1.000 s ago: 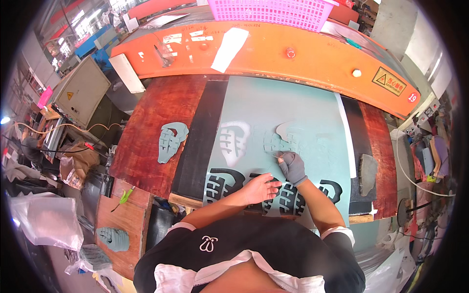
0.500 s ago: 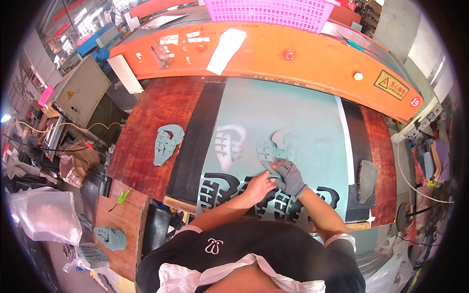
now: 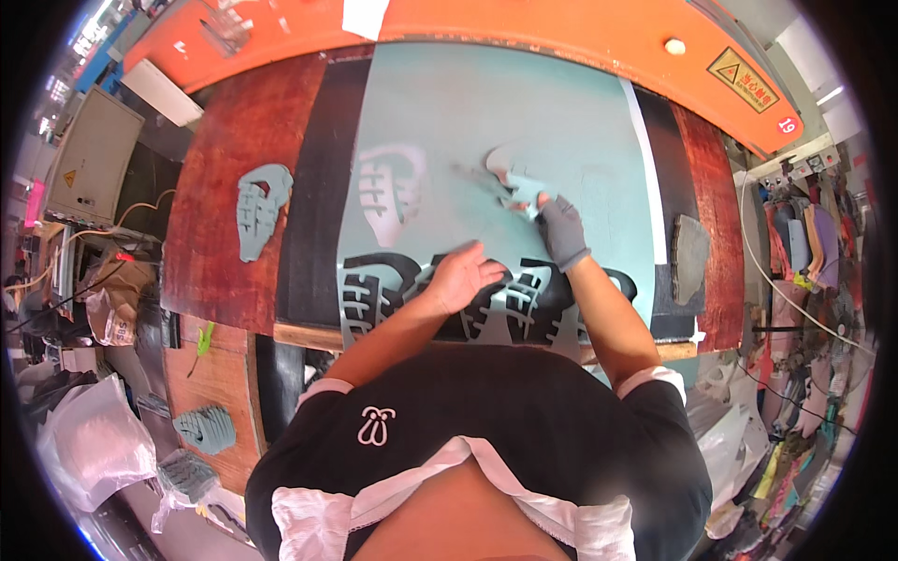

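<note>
A large pale teal sheet [image 3: 486, 98] covers the middle of the table. Over it, my right hand [image 3: 563, 234], in a grey glove, pinches a slotted, curved teal cut-out piece [image 3: 520, 187] that is smeared by motion. My left hand [image 3: 465, 279] is bare and holds nothing, its fingers apart above the near part of the sheet. Black slotted openings [image 3: 379, 280] run along the sheet's near edge, partly behind my hands. Left of the piece is a whitish slotted shape [image 3: 388, 192] in the sheet. More cut pieces [image 3: 261, 210] lie on the red-brown board at the left.
Across the far side runs an orange machine beam [image 3: 533, 26]. A grey flat piece [image 3: 691, 260] lies on the right side of the table. At lower left, a stack of teal pieces [image 3: 207, 428] rests on a wooden board [image 3: 229, 374], near clear plastic bags [image 3: 98, 439].
My hands have separated. The right one has moved away from me with the cut-out piece; the left has let go and opened. The view has tilted down and nearer my body.
</note>
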Tool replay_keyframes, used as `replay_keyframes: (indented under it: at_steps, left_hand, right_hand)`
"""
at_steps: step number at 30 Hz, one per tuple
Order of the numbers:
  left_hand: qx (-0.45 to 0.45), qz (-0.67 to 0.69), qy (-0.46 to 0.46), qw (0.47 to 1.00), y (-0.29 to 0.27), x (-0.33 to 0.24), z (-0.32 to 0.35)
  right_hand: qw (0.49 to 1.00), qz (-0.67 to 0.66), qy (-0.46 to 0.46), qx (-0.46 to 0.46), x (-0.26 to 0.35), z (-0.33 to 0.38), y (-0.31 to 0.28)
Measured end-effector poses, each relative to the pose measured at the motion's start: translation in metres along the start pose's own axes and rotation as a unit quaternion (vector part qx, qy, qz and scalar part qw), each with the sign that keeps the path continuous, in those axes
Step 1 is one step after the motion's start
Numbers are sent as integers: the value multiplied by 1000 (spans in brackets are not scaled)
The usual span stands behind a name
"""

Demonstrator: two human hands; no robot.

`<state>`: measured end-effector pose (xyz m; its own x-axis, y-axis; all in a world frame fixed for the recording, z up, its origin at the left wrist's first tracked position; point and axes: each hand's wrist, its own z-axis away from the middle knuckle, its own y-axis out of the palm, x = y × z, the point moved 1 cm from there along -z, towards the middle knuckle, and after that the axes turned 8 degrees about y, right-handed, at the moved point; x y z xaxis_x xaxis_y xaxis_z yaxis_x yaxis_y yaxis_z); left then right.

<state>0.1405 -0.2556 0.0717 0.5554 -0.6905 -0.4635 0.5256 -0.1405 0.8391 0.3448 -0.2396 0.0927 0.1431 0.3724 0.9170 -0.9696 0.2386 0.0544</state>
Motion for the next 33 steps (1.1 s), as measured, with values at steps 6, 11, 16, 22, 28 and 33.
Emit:
replay_keyframes:
  at_steps: [6,11,16,22,28,33]
  left_hand:
    - [-61,29,-17,998,2,4,2]
    - [-166,-5,46,985,3,-2,9]
    - [-95,50,110,988,6,-7,18]
    - [-58,36,84,994,-2,-3,24]
    - [-54,-120,96,987,-16,-3,20]
    - [-46,-167,150,973,-11,-6,23]
  right_hand:
    - [987,-88,-103,-81,30,-3,-7]
    - [931,132,-327,-88,58,18,23]
    - [694,573,-413,136,27,29,79]
    - [792,454,-363,186,26,28,67]
    - [824,403,-343,204,31,22,75]
    - [968,192,-81,144,25,17,75]
